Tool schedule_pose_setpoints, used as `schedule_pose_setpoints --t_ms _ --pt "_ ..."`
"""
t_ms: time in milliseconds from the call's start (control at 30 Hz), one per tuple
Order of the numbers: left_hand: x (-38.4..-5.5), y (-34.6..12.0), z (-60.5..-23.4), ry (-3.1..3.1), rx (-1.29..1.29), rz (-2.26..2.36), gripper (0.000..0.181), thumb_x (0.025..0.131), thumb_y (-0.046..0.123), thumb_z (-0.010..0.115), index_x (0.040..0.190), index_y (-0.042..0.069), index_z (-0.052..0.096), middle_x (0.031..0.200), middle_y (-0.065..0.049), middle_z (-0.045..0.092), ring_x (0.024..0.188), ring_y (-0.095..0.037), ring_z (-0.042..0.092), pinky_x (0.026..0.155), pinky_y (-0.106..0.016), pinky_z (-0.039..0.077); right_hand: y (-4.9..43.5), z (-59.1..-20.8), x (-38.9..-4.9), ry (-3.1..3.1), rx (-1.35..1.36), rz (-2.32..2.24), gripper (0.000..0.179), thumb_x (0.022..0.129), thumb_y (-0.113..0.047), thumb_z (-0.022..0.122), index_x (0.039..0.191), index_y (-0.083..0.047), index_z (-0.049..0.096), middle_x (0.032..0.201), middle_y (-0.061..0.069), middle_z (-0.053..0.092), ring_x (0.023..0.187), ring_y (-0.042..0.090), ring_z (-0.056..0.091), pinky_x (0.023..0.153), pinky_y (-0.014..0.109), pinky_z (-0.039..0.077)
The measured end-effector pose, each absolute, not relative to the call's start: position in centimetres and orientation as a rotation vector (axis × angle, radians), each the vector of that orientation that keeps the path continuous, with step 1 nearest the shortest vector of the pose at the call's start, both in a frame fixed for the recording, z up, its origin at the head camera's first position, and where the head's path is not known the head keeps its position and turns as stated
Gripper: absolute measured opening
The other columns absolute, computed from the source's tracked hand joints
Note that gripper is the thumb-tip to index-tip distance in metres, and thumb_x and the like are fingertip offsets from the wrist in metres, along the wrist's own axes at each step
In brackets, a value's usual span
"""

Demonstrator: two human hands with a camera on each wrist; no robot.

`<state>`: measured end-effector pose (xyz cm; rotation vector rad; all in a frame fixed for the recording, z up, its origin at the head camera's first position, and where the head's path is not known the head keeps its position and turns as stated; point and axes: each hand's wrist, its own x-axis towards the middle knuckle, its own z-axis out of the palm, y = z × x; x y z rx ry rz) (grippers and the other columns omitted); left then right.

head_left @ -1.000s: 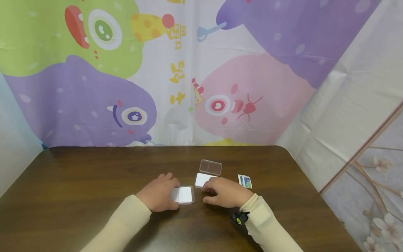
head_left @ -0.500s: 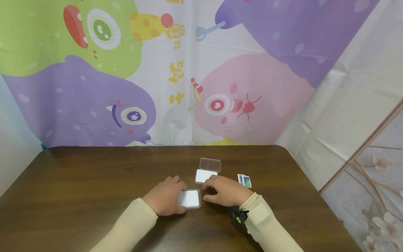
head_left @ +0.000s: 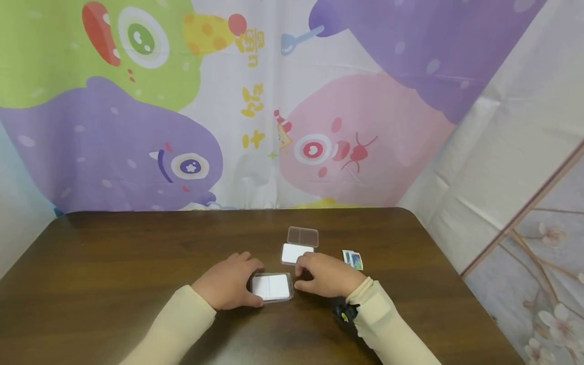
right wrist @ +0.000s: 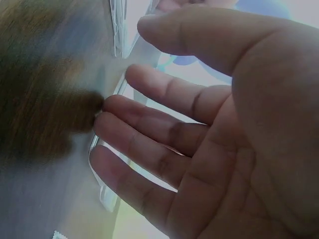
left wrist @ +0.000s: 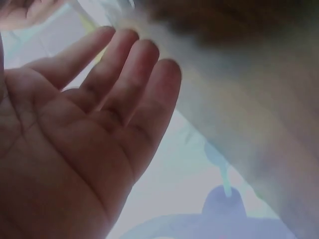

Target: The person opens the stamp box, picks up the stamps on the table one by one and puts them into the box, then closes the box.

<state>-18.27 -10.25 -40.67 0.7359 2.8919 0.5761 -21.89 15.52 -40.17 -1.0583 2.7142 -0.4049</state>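
Observation:
A small clear plastic case (head_left: 272, 287) with white inside and a thin line down its middle lies on the table. My left hand (head_left: 229, 282) is at its left end, thumb by the front corner and other fingers behind; the left wrist view shows an uncurled palm with nothing in it. Farther off lies a second clear case, white inside (head_left: 296, 253), its transparent lid (head_left: 303, 236) folded back. My right hand (head_left: 329, 275) is at that case's near right side, fingers loosely bent. In the right wrist view its fingertips (right wrist: 107, 127) are right at the case's edge.
Two overlapping pictured paper pieces (head_left: 353, 259), stamp-like, lie right of the far case. The brown wooden table (head_left: 137, 253) has rounded back corners and meets a cartoon-printed cloth (head_left: 255, 177). A dark device (head_left: 345, 312) is strapped at my right wrist.
The near case slid right with my left hand, which then drew back left and left it lying. The far case shifted slightly away from me. My right hand stayed almost in place.

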Motion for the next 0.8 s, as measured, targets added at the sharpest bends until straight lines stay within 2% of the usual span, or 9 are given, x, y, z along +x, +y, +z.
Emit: schedule_pose_setpoints --t_ms 100,200,300,400,800 --pt "-18.3 -11.1 -40.3 2.879 0.7 0.575 0.067 0.071 0.038 0.093 0.124 0.006 0.069 0.115 -0.007 0.065 0.103 -0.027 0.061 0.09 -0.047 0.052 15.3 -40.1 -21.8 2.745 -1.067 -0.435 0.025 0.094 -0.029 0.077 0.107 -0.013 0.064 0.102 -0.003 0.062 0.089 0.011 0.058 0.084 0.034 0.052" --pt "-18.3 -11.5 -40.1 2.86 0.682 0.577 0.06 0.071 0.037 0.093 0.12 0.008 0.071 0.115 -0.007 0.066 0.107 -0.028 0.062 0.093 -0.048 0.051 14.7 -40.3 -21.6 2.758 -1.088 -0.475 0.04 0.091 -0.032 0.079 0.12 -0.01 0.063 0.111 0.001 0.064 0.1 0.014 0.06 0.092 0.036 0.052" --pt "-18.4 -11.5 -40.2 2.847 0.679 0.579 0.053 0.071 0.036 0.093 0.113 0.011 0.073 0.112 -0.005 0.066 0.103 -0.025 0.061 0.091 -0.046 0.051 14.1 -40.7 -21.5 2.736 -1.13 -0.464 0.057 0.089 -0.037 0.08 0.133 -0.007 0.06 0.123 0.005 0.064 0.11 0.015 0.059 0.097 0.036 0.051" --pt "-18.4 -11.4 -40.3 2.848 0.67 0.579 0.049 0.071 0.037 0.092 0.109 0.012 0.073 0.108 -0.003 0.065 0.099 -0.022 0.06 0.088 -0.045 0.052 13.6 -41.2 -21.5 2.717 -1.161 -0.411 0.066 0.089 -0.04 0.08 0.14 -0.006 0.057 0.127 0.005 0.062 0.11 0.015 0.057 0.097 0.033 0.05" --pt "-18.4 -11.5 -40.4 2.851 0.685 0.594 0.045 0.072 0.034 0.093 0.104 0.01 0.072 0.102 -0.002 0.064 0.094 -0.022 0.058 0.085 -0.046 0.051 13.4 -41.7 -21.4 2.726 -1.214 -0.379 0.051 0.087 -0.039 0.082 0.126 -0.008 0.067 0.114 0.002 0.062 0.098 0.012 0.053 0.087 0.028 0.049"
